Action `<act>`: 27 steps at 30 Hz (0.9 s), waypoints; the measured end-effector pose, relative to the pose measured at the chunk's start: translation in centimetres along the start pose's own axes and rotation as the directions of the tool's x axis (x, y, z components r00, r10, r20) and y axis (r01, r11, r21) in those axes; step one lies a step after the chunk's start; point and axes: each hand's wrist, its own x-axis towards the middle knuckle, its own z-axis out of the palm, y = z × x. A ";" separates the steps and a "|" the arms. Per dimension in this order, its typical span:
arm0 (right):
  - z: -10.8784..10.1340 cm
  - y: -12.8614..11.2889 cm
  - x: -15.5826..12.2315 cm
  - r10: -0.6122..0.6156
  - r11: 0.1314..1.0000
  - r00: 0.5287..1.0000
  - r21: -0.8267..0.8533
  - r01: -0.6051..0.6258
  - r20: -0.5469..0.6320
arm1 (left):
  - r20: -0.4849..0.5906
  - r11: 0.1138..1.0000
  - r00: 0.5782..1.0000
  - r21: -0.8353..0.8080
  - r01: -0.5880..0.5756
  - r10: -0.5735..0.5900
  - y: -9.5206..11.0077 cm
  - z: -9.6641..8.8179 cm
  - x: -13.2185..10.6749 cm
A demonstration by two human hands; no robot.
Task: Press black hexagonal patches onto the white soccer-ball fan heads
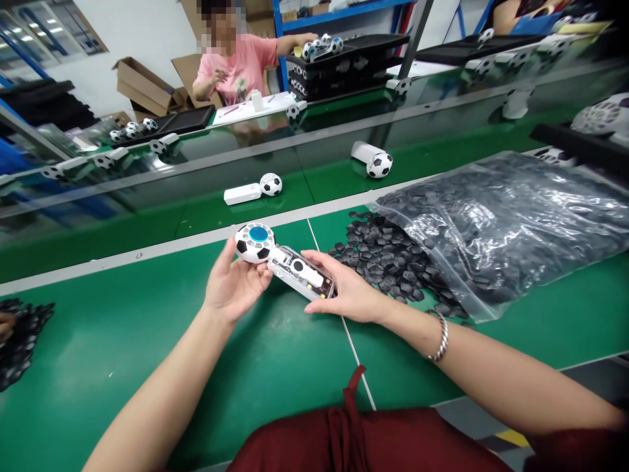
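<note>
Between my hands, above the green table, is a white device with a soccer-ball head (254, 244) and a rectangular handle (301, 274). A blue disc shows on top of the head, and the handle's upward side shows a dark panel with small yellow parts. My left hand (236, 282) cups the ball head from below, thumb at its side. My right hand (346, 285) grips the far end of the handle between thumb and fingers. Right of my right hand lies a heap of small black pieces (388, 255), spilling from a clear plastic bag (511, 223).
Two similar soccer-ball devices (270, 185) (379, 164) lie on the green conveyor belt (196, 213) ahead. More black pieces (24, 341) lie at far left. Across the belt, a person in a pink shirt (240, 69) reaches toward stacked black trays (339, 69).
</note>
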 end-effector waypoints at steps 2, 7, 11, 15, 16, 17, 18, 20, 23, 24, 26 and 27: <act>0.3 0.2 -0.1 0.018 1.000 0.998 -0.016 -0.019 -0.052 | 0.015 0.990 0.997 0.118 -0.082 0.081 -1.4 0.2 0.0; 0.7 0.6 -0.3 -0.002 0.994 0.995 -0.108 -0.008 -0.095 | 0.125 0.928 0.983 0.333 -0.170 0.135 -5.3 1.0 -0.3; 1.0 0.6 -0.5 -0.073 0.970 0.997 -0.236 0.063 -0.034 | 0.126 0.930 0.990 0.353 -0.105 0.064 -6.1 0.7 -0.1; 1.2 0.7 -0.8 -0.174 0.934 0.983 -0.308 0.183 0.058 | 0.025 0.953 0.998 0.294 -0.069 0.065 -5.7 0.2 0.2; 1.2 0.8 -0.8 -0.188 0.924 0.979 -0.324 0.203 0.078 | 0.009 0.957 0.998 0.284 -0.063 0.063 -5.7 0.2 0.3; 1.3 0.8 -0.9 -0.195 0.916 0.976 -0.339 0.215 0.094 | 0.002 0.959 0.998 0.280 -0.055 0.056 -5.6 0.1 0.3; 1.3 0.9 -1.0 -0.194 0.911 0.975 -0.351 0.219 0.105 | -0.005 0.960 0.999 0.277 -0.046 0.049 -5.6 0.1 0.3; 1.2 1.0 -1.1 -0.173 0.909 0.978 -0.362 0.204 0.116 | -0.023 0.961 0.999 0.274 -0.022 0.030 -5.6 0.0 0.3; 1.1 0.9 -1.1 -0.137 0.913 0.982 -0.368 0.176 0.130 | -0.055 0.961 0.998 0.277 0.006 0.010 -5.5 0.0 0.2; 1.1 0.9 -1.1 -0.135 0.911 0.981 -0.371 0.177 0.138 | -0.058 0.960 0.998 0.279 0.008 0.008 -5.5 0.0 0.2; 1.0 0.8 -1.0 -0.136 0.908 0.980 -0.377 0.182 0.147 | -0.056 0.960 0.998 0.281 0.013 0.003 -5.4 0.1 0.1; 1.0 0.8 -1.0 -0.135 0.908 0.980 -0.378 0.181 0.146 | -0.055 0.960 0.999 0.281 0.015 0.000 -5.4 0.1 0.1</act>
